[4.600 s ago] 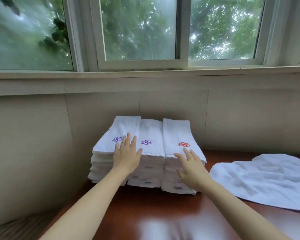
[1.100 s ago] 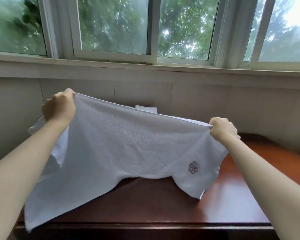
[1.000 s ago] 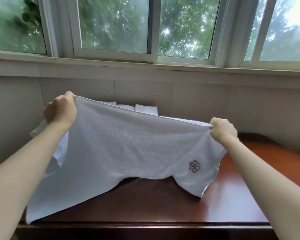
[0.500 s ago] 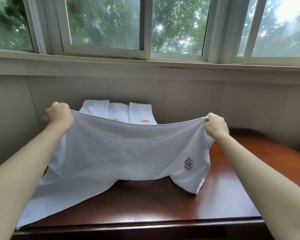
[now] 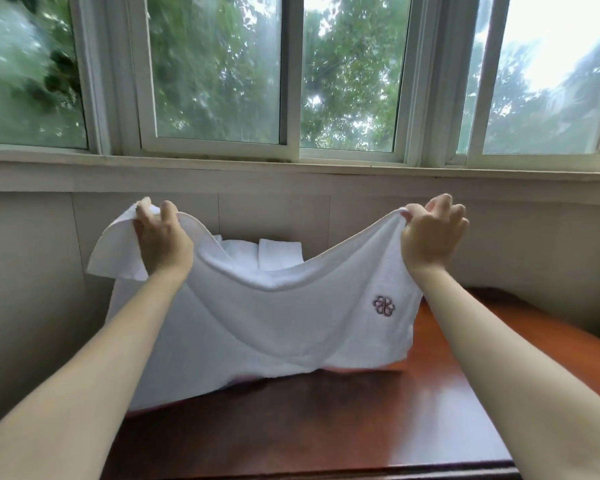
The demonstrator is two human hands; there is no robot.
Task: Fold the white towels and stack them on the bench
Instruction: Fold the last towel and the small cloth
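I hold a white towel [image 5: 274, 323] stretched between both hands above the dark red wooden bench [image 5: 326, 420]. My left hand [image 5: 161, 239] pinches its upper left corner, and a flap of cloth hangs over beside the hand. My right hand [image 5: 430, 235] pinches the upper right corner. The top edge sags in the middle, and the lower edge touches the bench. A small purple flower emblem [image 5: 383, 305] shows near the right side. Behind the towel, the stack of folded white towels [image 5: 278, 252] stands against the wall, mostly hidden.
A tiled wall [image 5: 516, 244] and a window sill [image 5: 291, 171] rise straight behind the bench, with windows above. The bench's front edge [image 5: 326, 471] runs along the bottom of the view. Bare bench surface lies to the right of the towel.
Both hands have risen and come a little closer together, so the top edge now sags. The towel's lower part has folded onto the bench. The left corner flap has flopped over.
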